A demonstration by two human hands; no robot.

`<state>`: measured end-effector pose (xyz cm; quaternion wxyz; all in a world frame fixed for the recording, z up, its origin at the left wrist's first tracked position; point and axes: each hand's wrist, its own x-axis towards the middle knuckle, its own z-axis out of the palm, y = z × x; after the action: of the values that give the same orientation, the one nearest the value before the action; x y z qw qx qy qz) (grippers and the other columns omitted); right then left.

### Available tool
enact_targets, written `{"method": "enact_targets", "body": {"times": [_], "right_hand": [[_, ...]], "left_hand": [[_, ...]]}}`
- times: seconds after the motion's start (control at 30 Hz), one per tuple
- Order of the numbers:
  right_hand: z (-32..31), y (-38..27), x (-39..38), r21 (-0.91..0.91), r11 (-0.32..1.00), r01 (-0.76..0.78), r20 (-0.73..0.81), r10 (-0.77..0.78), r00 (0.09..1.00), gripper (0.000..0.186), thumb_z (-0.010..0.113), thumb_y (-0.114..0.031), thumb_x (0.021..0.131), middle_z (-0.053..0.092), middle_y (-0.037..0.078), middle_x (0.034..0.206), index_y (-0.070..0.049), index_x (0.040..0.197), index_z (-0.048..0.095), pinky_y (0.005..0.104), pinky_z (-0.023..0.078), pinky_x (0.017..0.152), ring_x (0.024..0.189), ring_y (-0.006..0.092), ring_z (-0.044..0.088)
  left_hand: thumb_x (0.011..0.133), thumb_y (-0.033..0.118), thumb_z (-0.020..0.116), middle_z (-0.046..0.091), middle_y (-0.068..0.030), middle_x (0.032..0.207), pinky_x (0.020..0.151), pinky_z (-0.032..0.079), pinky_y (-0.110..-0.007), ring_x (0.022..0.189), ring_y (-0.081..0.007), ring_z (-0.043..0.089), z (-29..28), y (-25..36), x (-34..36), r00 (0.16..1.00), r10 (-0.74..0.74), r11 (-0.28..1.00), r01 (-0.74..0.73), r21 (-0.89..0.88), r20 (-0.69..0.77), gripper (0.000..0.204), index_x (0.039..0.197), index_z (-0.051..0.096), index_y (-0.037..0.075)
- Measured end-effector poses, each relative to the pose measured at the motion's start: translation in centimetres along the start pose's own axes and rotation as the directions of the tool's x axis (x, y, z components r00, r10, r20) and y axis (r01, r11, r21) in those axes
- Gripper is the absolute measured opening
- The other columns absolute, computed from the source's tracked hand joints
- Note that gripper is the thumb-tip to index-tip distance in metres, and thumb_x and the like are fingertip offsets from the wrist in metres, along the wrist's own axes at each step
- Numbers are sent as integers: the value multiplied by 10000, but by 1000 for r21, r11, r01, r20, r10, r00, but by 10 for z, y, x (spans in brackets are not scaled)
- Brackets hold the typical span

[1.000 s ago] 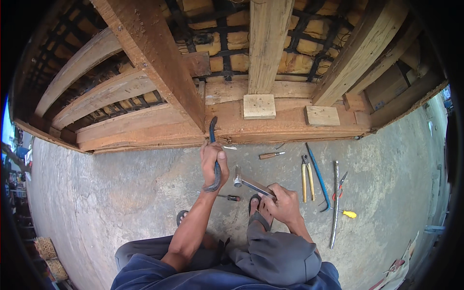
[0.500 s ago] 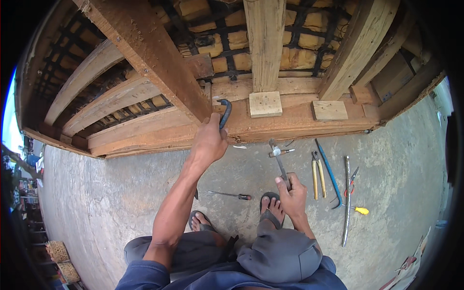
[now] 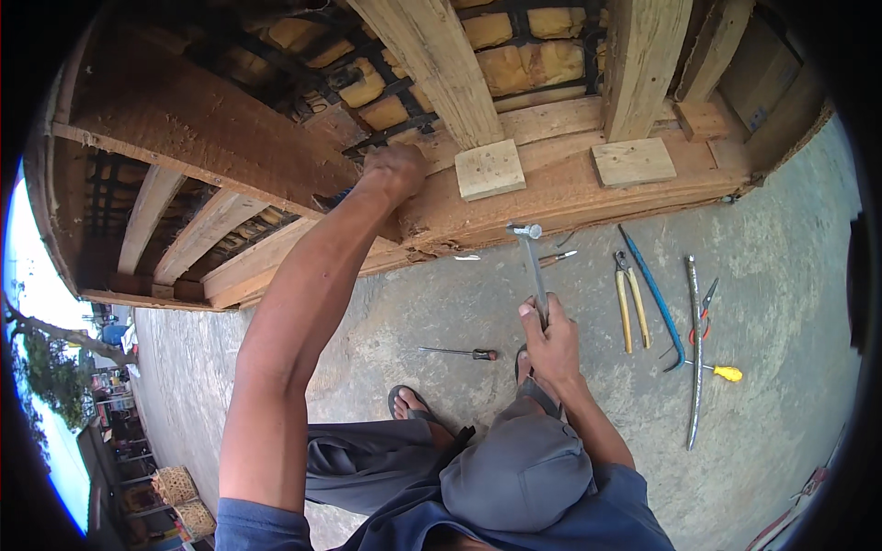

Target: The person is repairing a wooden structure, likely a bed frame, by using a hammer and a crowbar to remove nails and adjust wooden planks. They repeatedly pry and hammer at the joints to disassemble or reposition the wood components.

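My left hand (image 3: 395, 173) reaches in beside a reddish-brown beam (image 3: 211, 138) of a large wooden furniture frame, its fingers closed. A bit of the dark blue pry bar (image 3: 336, 196) shows below the wrist, against the beam; the hand and forearm hide most of it. In my right hand (image 3: 553, 347) is a metal hammer (image 3: 535, 271), gripped by its handle with the head up, above the concrete floor and short of the frame's bottom rail (image 3: 570, 207).
On the floor to the right lie yellow-handled pincers (image 3: 634, 308), a blue wrecking bar (image 3: 657, 298), a metal rod (image 3: 694, 367), red-handled scissors (image 3: 706, 312) and a yellow-handled screwdriver (image 3: 726, 373). A dark-handled screwdriver (image 3: 459, 353) lies before my feet. Small wood blocks (image 3: 634, 163) sit on the rail.
My left hand has moved farther in along the beam with the pry bar, whose hook is no longer visible. My right hand still holds the hammer. The whole view has shifted and tilted.
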<state>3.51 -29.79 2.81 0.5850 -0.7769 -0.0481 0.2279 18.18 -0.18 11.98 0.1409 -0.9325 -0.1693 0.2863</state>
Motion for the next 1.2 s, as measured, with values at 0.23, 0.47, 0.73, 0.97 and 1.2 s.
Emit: {"method": "enact_targets", "body": {"times": [0.23, 0.47, 0.73, 0.97, 1.2], "right_hand": [[-15, 5, 10, -104, 990, 93, 114, -81, 990, 206, 625, -211, 988, 616, 145, 636, -14, 1046, 605, 408, 491, 566, 567, 324, 658], [1, 3, 28, -64, 982, 180, 172, -167, 971, 229, 610, -180, 983, 644, 219, 709, 6, 1115, 595, 463, 506, 593, 634, 405, 683], [8, -5, 28, -92, 974, 206, 241, -179, 954, 259, 601, -167, 984, 640, 207, 676, 8, 1172, 568, 462, 515, 576, 638, 391, 700], [9, -8, 26, -75, 995, 72, 262, -50, 964, 252, 615, -206, 980, 635, 223, 735, -33, 1163, 600, 439, 516, 634, 691, 398, 696], [16, 0, 32, -122, 973, 196, 241, -162, 957, 249, 589, -188, 994, 648, 209, 663, 1, 1155, 578, 471, 527, 570, 621, 392, 699]], "left_hand": [[916, 180, 647, 663, -191, 1326, 989, 542, -422, 1235, -333, 645, 49, -16, 29, 989, -147, 989, 146, -27, -11, 380, 1266, 694, 41], [958, 157, 557, 600, -213, 1398, 1040, 512, -445, 1264, -368, 612, 37, -14, 28, 975, -208, 970, 216, -111, 80, 484, 1426, 511, 41], [935, 175, 623, 671, -168, 1319, 990, 544, -412, 1231, -329, 646, 33, -22, 28, 986, -167, 986, 167, -8, 15, 325, 1218, 723, 53], [966, 170, 541, 701, -201, 1232, 979, 545, -437, 1179, -366, 666, 17, -16, 27, 998, 4, 992, -12, 122, 62, 309, 1163, 733, 28], [989, 277, 592, 734, -176, 1151, 903, 571, -446, 1088, -323, 710, 11, -20, 22, 940, 319, 887, -342, 309, 125, 309, 1117, 750, 44]]}}
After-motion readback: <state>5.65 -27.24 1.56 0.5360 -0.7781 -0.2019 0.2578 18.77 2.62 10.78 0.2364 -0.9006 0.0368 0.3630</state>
